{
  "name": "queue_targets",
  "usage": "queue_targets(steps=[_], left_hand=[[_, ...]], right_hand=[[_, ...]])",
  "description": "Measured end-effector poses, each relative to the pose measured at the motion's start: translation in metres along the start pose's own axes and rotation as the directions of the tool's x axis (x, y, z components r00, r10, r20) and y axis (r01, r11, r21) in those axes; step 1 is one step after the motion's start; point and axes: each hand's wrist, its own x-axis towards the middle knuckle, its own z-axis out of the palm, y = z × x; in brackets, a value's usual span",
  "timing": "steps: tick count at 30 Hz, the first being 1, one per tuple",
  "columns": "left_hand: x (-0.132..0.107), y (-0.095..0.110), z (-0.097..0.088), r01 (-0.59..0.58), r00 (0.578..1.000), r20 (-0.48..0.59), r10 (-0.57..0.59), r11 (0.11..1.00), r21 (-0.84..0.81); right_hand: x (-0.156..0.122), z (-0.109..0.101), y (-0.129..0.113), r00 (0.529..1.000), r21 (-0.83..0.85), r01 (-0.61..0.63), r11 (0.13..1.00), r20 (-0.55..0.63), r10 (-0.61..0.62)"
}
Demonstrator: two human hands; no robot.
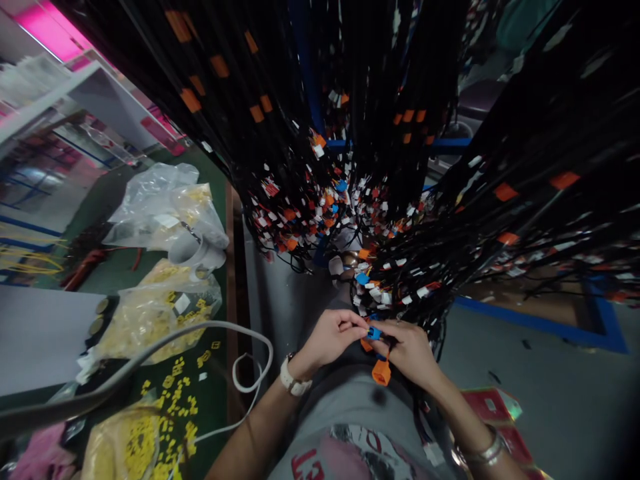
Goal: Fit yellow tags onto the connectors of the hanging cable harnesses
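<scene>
Nearby, bag (103, 440) holds yellow pieces (140, 437); hands (336, 337) (414, 355), blue connector (374, 333).

A grey fabric shirt (333, 403) is showing large red letters (306, 465) and a black, white and pinkish printed graphic (363, 450) across its front. A pale-strapped wristwatch (294, 381) is circling the bare left hand's (334, 339) wrist; a shiny, silver-coloured metal bracelet (489, 454) is hugging the forearm behind the bare right hand (411, 352).

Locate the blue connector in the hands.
In the head view, right of and below centre, the blue connector sits between the left hand and the right hand, above an orange connector.
</scene>
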Motion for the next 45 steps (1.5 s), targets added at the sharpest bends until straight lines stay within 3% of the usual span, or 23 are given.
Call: queue_targets(steps=[4, 8, 16, 26, 36, 39, 42, 45], left_hand=[[-0.001, 0.003, -0.002, -0.095, 0.994, -0.009, 0.105, 0.933, 0.346], [-0.004, 0.010, -0.002, -0.217, 0.971, 0.031, 0.236, 0.826, 0.520], [-0.008, 0.019, -0.001, -0.320, 0.942, 0.133, 0.309, 0.700, 0.638], [-0.008, 0.018, -0.002, -0.324, 0.938, 0.146, 0.313, 0.655, 0.683], [-0.007, 0.021, 0.001, -0.336, 0.938, 0.170, 0.303, 0.662, 0.670], [-0.004, 0.022, 0.000, -0.321, 0.945, 0.167, 0.281, 0.705, 0.632], [0.002, 0.018, -0.005, -0.207, 0.978, 0.103, 0.181, 0.819, 0.535], [0.008, 0.008, -0.010, -0.029, 0.998, 0.067, 0.005, 0.935, 0.352]], right_hand=[[0.001, -0.001, 0.000, 1.000, 0.016, -0.012, 1.000, 0.019, 0.012], [0.002, -0.001, -0.001, 1.000, 0.005, -0.012, 1.000, 0.029, 0.012], [0.001, -0.001, 0.001, 1.000, -0.023, 0.015, 1.000, 0.021, -0.015], [0.001, -0.002, -0.001, 1.000, -0.011, 0.003, 1.000, 0.019, -0.002], [0.001, -0.001, 0.001, 1.000, -0.004, 0.008, 1.000, 0.020, -0.008], [0.001, -0.001, 0.001, 1.000, -0.013, 0.015, 1.000, 0.019, -0.015], [0.001, -0.001, 0.001, 0.999, -0.011, 0.032, 0.999, 0.001, -0.032], [-0.001, 0.000, 0.001, 0.999, 0.009, 0.039, 0.999, -0.017, -0.039]])
